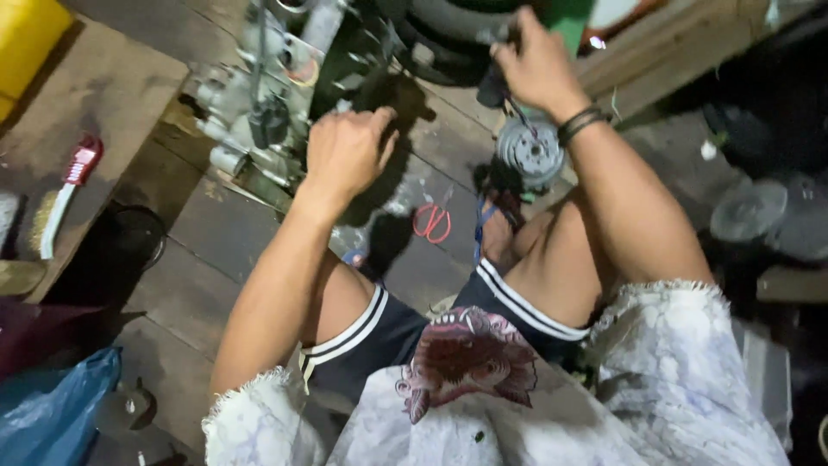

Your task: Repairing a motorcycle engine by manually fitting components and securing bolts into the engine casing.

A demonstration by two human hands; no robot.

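Note:
I sit on a wooden floor with my knees up. My left hand [347, 151] is curled into a loose fist beside a grey metal engine block [259, 103] at the upper left; what it grips is hidden. My right hand [536, 62], with dark bands on the wrist, is closed on a dark tool or part at the top, just above a round grey metal motor part [530, 154]. Red-handled scissors [433, 220] lie on the floor between my arms.
A brush with a red and white handle [67, 185] lies on a board at the left. A yellow container [26, 34] is at top left, a blue plastic bag [47, 406] at bottom left. Tyres [448, 26] and clutter at the top, round grey parts [750, 211] at right.

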